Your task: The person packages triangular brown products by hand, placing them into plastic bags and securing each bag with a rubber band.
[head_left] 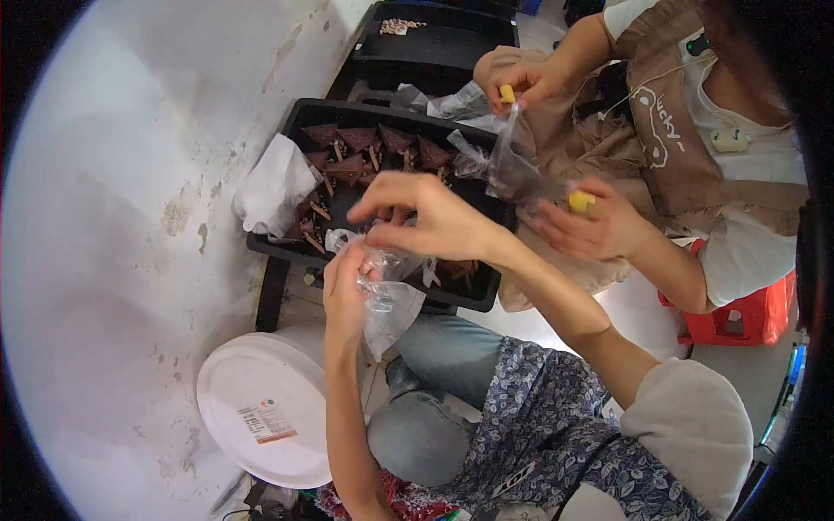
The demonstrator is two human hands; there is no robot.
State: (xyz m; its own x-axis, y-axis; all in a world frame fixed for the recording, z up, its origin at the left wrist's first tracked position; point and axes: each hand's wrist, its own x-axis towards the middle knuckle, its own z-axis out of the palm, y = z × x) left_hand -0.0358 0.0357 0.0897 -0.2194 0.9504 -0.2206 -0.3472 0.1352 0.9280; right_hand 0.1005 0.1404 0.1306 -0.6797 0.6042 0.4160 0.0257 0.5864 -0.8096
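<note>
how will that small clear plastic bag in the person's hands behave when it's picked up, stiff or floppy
Probably floppy: the small clear plastic bag hangs crumpled and sagging between the left hand and right hand. It looks very light, since a pinch at its top holds it. The thin glossy film may be slippery, so its mouth could be fiddly to hold open.

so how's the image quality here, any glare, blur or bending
Head view: black fisheye corners, and the black tray edges bow; bright wash on the wall at left; the clear bag between the left hand and right hand looks slightly soft.
</note>
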